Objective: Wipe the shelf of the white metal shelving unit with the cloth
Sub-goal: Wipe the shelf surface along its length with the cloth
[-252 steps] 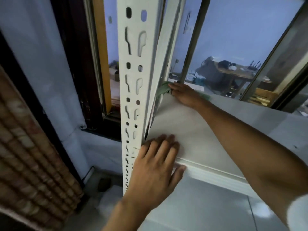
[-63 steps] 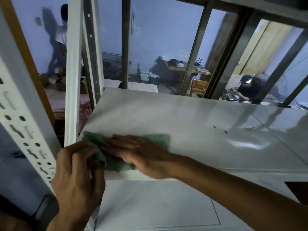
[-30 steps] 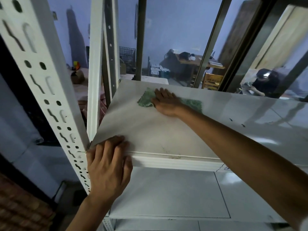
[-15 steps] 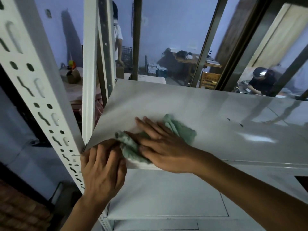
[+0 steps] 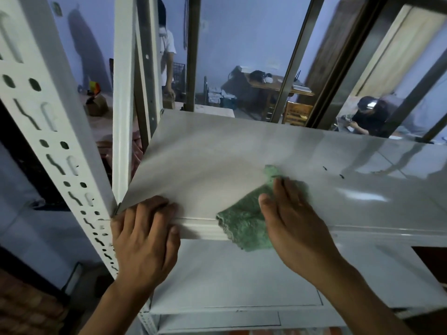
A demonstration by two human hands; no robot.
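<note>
The white metal shelf [image 5: 217,160] fills the middle of the head view. A green cloth [image 5: 244,221] lies on its front part and hangs over the front edge. My right hand [image 5: 292,221] presses flat on the right side of the cloth, fingers pointing away from me. My left hand [image 5: 145,235] grips the shelf's front left corner, fingers curled over the top and thumb under the rim, beside the perforated white upright [image 5: 48,131].
A second white upright [image 5: 123,97] stands at the shelf's left side. A lower white shelf [image 5: 229,281] lies beneath. Small dark specks [image 5: 332,172] mark the shelf's right part. Behind the unit are dark window bars [image 5: 294,61] and people in a room.
My right hand has slid the cloth to the right along the front edge, away from my left hand; the cloth now drapes over the rim. The left hand stays on the corner.
</note>
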